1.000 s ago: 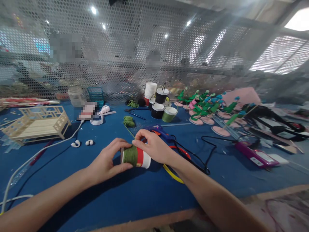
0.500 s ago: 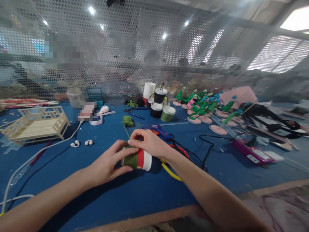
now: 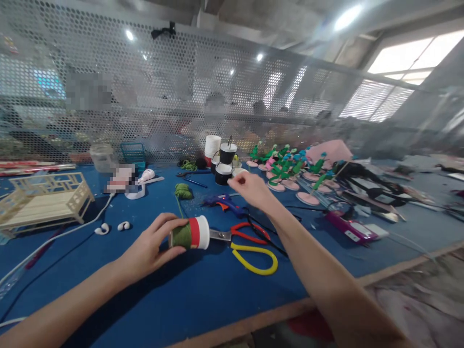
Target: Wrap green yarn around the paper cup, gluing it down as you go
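Note:
My left hand (image 3: 152,246) grips a paper cup (image 3: 195,233) lying on its side, its white rim facing right. Green yarn is wound round the lower part, with a red band showing between yarn and rim. From the cup a strand runs back to a small green yarn ball (image 3: 183,191). My right hand (image 3: 252,189) is raised to the right, thumb and fingers pinched together in front of the small covered cups; whatever they pinch is too small to make out. Scissors (image 3: 253,258) with one red and one yellow handle lie beside the cup, blades partly behind it.
A blue glue gun (image 3: 226,204) lies beyond the scissors. Black yarn-covered cups (image 3: 224,173) and stacked paper cups (image 3: 213,146) stand at the back. Green figures on pink discs (image 3: 286,174) crowd the right, near a purple power strip (image 3: 350,227). A wooden model bed (image 3: 47,200) stands left.
My right hand has left the cup and moved right and away from me. The left hand still holds the cup, and the scissors are now uncovered. The whole view has shifted slightly.

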Motion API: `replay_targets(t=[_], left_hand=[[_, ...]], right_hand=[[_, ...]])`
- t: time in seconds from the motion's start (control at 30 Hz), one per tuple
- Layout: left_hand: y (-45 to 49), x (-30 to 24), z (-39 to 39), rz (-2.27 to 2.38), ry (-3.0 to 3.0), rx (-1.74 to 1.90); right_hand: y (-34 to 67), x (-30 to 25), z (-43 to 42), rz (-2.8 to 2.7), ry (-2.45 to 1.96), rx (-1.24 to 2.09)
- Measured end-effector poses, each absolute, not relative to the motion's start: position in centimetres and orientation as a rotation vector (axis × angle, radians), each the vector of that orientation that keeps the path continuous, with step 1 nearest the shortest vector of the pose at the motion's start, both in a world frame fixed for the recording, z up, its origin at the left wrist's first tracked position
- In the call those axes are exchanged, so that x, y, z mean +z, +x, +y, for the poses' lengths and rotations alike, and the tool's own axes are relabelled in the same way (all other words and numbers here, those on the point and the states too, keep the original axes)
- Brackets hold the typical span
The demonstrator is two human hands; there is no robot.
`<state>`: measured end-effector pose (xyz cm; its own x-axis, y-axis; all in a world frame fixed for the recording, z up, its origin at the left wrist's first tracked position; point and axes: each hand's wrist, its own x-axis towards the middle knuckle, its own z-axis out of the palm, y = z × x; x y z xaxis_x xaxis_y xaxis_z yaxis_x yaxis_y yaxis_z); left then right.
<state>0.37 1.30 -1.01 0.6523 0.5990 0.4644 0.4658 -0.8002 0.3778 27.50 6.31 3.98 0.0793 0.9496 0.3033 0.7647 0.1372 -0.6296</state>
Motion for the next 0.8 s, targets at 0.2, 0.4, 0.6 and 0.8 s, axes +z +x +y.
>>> replay_targets(t=[0.2, 0.4, 0.6, 0.8], left_hand=[[0.2, -1.0, 1.5, 0.89, 2.712, 0.899], [0.0, -0.8, 1.7, 0.908, 2.749, 0.909], [-0.3, -1.0, 1.8, 0.904, 2.809, 0.889], [-0.7, -1.1, 2.1, 0.921, 2.828, 0.907]], right_hand=[[27.4, 0.0, 7.5, -1.811, -1.839, 0.459], [26.8, -0.2, 6.7, -1.705, -1.816, 0.509], [26.5, 2.0, 3.7, -1.68, -1.542, 0.793], [25.2, 3.3, 0.8, -1.671, -1.403, 1.011]])
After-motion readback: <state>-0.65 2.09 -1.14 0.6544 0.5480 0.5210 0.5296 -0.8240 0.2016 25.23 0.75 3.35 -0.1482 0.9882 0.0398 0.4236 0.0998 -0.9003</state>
